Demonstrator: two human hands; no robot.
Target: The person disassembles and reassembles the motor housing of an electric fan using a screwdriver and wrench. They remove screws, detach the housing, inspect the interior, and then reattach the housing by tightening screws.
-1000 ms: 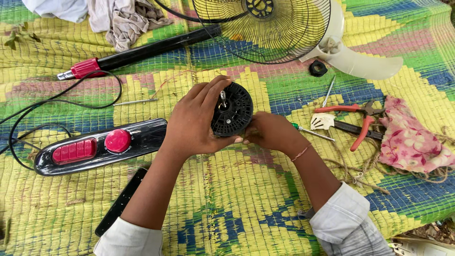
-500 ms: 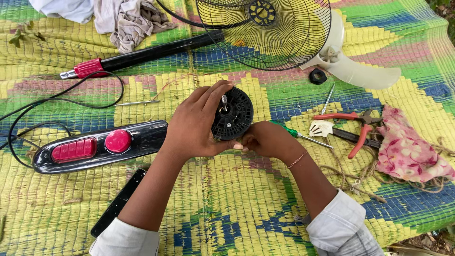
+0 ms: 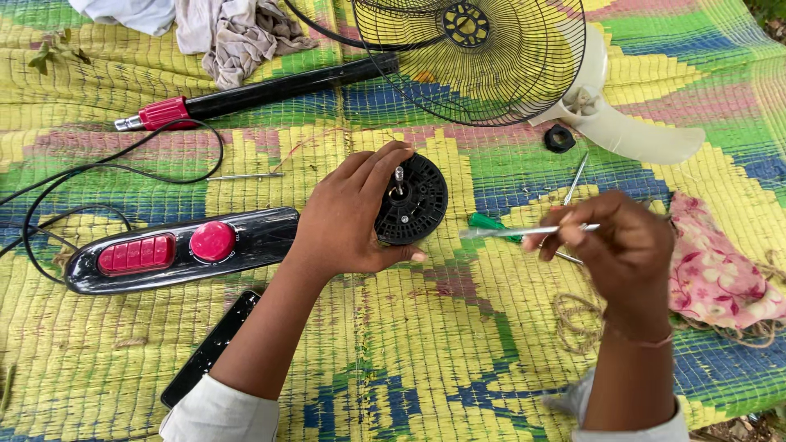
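On the woven mat [image 3: 393,360], left hand [image 3: 348,217] has its fingers wrapped around a round black motor [image 3: 413,200] (shaft pointing up), held just above the mat's middle. Right hand [image 3: 622,250] pinches a thin screwdriver [image 3: 524,232], tip aimed at the motor but apart from it. Red-buttoned control panel [image 3: 176,250] lies left of it, fan grille [image 3: 483,57] up top, pink cloth [image 3: 712,270] far right.

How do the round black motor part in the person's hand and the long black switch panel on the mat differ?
The motor part is round and ribbed with a metal shaft; the switch panel is long and glossy with red buttons. The left hand holds the motor part tilted up; the switch panel lies flat on the mat, untouched. Both are black plastic.
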